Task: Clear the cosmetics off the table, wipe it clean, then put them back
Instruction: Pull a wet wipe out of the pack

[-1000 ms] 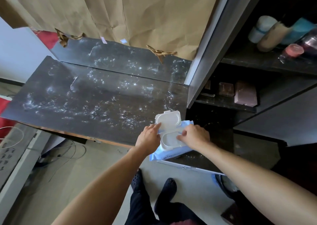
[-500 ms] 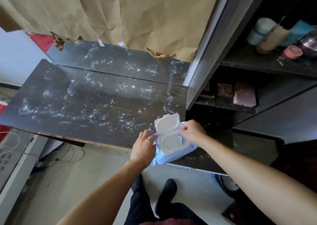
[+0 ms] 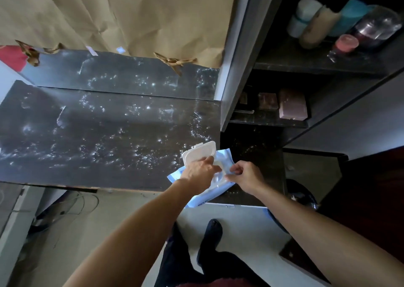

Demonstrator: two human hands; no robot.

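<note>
The right hand (image 3: 247, 177) has its fingers curled and pinches the blue wrapper of a pack of wipes (image 3: 197, 201) beside the opening. The left hand (image 3: 200, 173) lies across the top of the pack with its fingers stretched toward that same opening. Whether it grips the pack or has hold of a wipe cannot be told, because its fingertips are bunched against the right hand's. The pack's white flip lid (image 3: 197, 153) stands open, tipped back away from the person. The pack sits tilted at the near right corner of a dark table (image 3: 87, 133), with its lower end hanging out past the table's front edge. The tabletop is speckled all over with pale dust and smears. To the right, dark shelves (image 3: 306, 68) hold the cosmetics. Several bottles (image 3: 314, 24) crowd together on the upper one, and a few small brownish boxes (image 3: 291, 107) sit on the one below. Crumpled brown paper (image 3: 131, 13) covers the wall behind the table. Loose cables (image 3: 83, 201) lie on the floor under the table's front edge, and the person's dark trousers show below the arms.
</note>
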